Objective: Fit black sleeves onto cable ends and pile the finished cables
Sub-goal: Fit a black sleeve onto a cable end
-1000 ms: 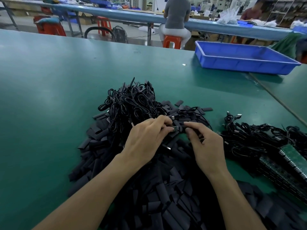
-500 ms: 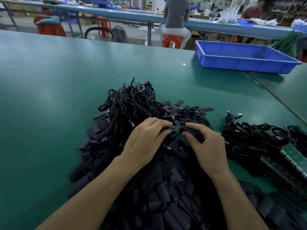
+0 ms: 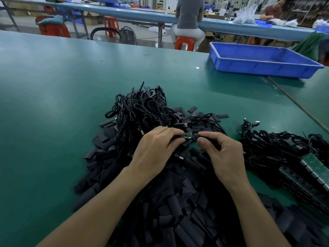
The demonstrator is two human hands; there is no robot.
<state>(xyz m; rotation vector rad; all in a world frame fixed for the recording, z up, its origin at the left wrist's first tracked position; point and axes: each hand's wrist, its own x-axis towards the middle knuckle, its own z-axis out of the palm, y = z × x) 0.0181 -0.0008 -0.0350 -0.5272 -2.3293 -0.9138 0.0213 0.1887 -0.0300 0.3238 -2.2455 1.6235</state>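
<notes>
My left hand (image 3: 156,150) pinches a cable end with a small green circuit board (image 3: 187,135) sticking out to the right. Opposite it, my right hand (image 3: 224,154) pinches a black sleeve (image 3: 195,136) whose open end meets the board's tip. Both hands hover over a big heap of loose flat black sleeves (image 3: 160,202). Just beyond the hands lies a pile of coiled black cables (image 3: 142,111). A second pile of cables (image 3: 270,145) lies to the right.
Stacks of green circuit boards (image 3: 313,173) sit at the right edge. A blue plastic tray (image 3: 263,59) stands at the back right of the green table (image 3: 53,104). Beyond it, people sit at another long bench.
My right hand has lifted its sleeve from the heap and turned it toward the board. The left hand has stayed in place, holding the cable end.
</notes>
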